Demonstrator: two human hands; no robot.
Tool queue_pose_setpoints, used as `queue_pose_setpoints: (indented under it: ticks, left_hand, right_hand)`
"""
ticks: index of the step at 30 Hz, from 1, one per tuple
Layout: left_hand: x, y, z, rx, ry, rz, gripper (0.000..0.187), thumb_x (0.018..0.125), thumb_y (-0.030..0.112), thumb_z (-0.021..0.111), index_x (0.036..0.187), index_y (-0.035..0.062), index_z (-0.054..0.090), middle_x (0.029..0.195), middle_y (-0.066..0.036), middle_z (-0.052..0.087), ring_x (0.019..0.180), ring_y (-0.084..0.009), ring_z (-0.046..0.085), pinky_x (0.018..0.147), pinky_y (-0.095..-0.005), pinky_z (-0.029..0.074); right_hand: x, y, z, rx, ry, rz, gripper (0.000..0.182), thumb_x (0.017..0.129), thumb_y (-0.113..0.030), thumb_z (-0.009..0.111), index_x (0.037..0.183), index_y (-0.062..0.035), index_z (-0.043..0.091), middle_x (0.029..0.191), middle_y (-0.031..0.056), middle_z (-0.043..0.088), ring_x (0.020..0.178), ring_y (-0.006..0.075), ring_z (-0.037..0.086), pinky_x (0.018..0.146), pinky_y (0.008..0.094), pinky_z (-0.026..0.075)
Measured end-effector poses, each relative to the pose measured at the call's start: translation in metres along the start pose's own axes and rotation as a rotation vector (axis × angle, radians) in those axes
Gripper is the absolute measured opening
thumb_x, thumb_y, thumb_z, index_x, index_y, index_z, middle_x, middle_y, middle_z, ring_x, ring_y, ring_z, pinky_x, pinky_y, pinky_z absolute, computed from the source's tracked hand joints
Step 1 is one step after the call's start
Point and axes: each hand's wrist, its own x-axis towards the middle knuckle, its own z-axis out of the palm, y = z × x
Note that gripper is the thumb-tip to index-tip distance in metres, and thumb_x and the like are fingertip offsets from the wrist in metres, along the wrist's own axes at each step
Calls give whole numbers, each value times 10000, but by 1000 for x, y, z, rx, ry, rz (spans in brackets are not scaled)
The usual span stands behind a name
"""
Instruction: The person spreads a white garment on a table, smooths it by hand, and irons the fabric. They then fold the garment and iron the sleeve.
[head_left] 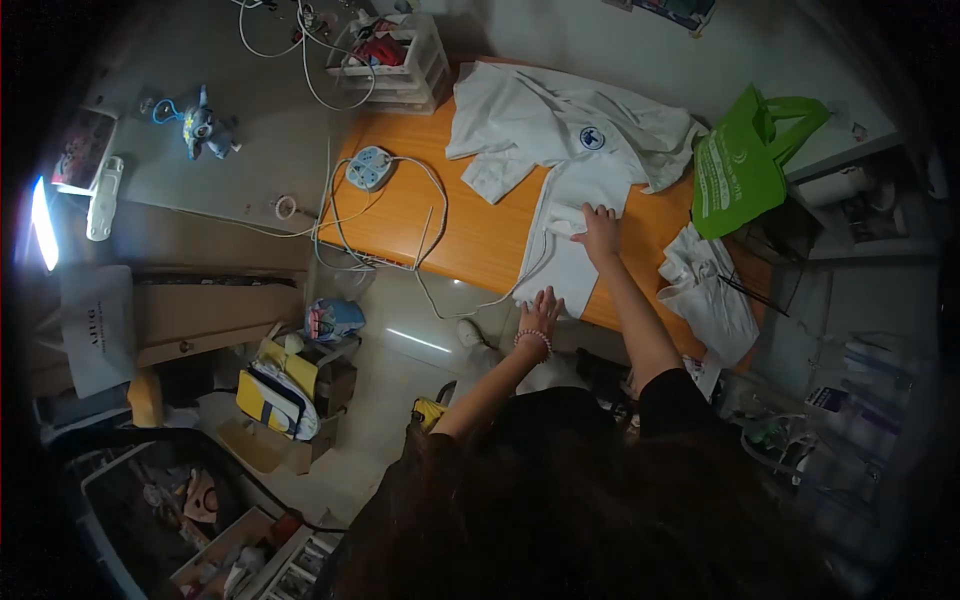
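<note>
A white garment [570, 250] lies spread over the front edge of the orange wooden table [490, 225]. On its lower end, at the table's edge, rests my left hand [540, 312], fingers spread, with a beaded bracelet at the wrist. My right hand [600, 235] lies higher up on the same cloth near a folded part, its fingers apart. Behind it is a rumpled white shirt [560, 120] with a round blue emblem [592, 137]. Whether the shirt and the cloth under my hands are one piece I cannot tell.
A power strip [369, 168] with looping white cables is left of the cloth. White drawers [400, 70] stand behind. On the right are a green bag [740, 165] and a crumpled white bundle [705, 290]. An open box [300, 400] sits on the floor at left.
</note>
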Motion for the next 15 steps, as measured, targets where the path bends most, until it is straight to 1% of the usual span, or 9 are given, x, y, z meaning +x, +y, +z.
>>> queue_pose_setpoints:
  ticks: [4, 6, 7, 9, 10, 12, 14, 15]
  left_hand:
    - [1, 2, -3, -12, -30, -23, 623, 922, 125, 477, 1506, 210, 275, 1607, -118, 105, 1461, -296, 193, 1110, -559, 284]
    - [-2, 5, -17, 7, -86, -24, 628, 925, 153, 476, 1513, 212, 264, 1609, -113, 98, 1465, -293, 184, 1110, -562, 279]
    - [-5, 6, -26, -2, -82, -33, 628, 925, 153, 476, 1513, 212, 264, 1609, -113, 98, 1465, -293, 184, 1110, -562, 279]
    - [-8, 10, -43, 19, -181, -32, 632, 924, 185, 481, 1516, 212, 261, 1611, -108, 91, 1470, -289, 172, 1114, -561, 270]
    - [-6, 10, -42, 12, -179, -36, 632, 924, 185, 481, 1516, 212, 261, 1611, -108, 91, 1470, -289, 172, 1114, -561, 270]
    - [4, 10, -30, 34, -194, -56, 645, 918, 228, 494, 1517, 214, 258, 1614, -108, 75, 1474, -292, 158, 1119, -562, 257]
    - [9, 10, -27, 61, -228, -52, 687, 908, 295, 514, 1529, 215, 231, 1617, -119, 37, 1481, -313, 126, 1124, -570, 241]
    - [8, 13, -25, 55, -226, -50, 687, 908, 295, 514, 1529, 215, 231, 1617, -119, 37, 1481, -313, 126, 1124, -570, 241]
  right_hand:
    - [26, 2, -13, -62, -24, 36, 621, 628, -300, 856, 1132, -116, 544, 1044, 121, 601, 1030, 333, 548, 855, 471, 463]
    - [34, 6, -11, -72, -23, 35, 623, 636, -302, 854, 1142, -116, 542, 1055, 123, 602, 1035, 332, 549, 859, 476, 464]
    - [34, 9, -7, -59, 3, 33, 624, 641, -302, 853, 1148, -118, 540, 1057, 126, 602, 1037, 334, 548, 856, 481, 465]
    - [31, 9, 1, -51, 26, 18, 625, 646, -302, 853, 1155, -120, 538, 1059, 128, 601, 1039, 336, 547, 854, 486, 466]
    - [25, 9, 5, -47, -1, 25, 643, 642, -308, 856, 1167, -122, 535, 1069, 133, 601, 1048, 341, 544, 855, 490, 466]
    - [7, 5, 5, -47, -28, 34, 660, 639, -314, 859, 1180, -123, 531, 1079, 137, 601, 1057, 346, 540, 857, 495, 465]
    - [-14, -3, 6, -48, -163, 54, 786, 605, -330, 878, 1269, -130, 508, 1151, 168, 595, 1100, 358, 522, 912, 492, 449]
    - [-16, -2, 3, -54, -163, 52, 786, 605, -330, 878, 1269, -130, 508, 1151, 168, 595, 1100, 358, 522, 912, 492, 449]
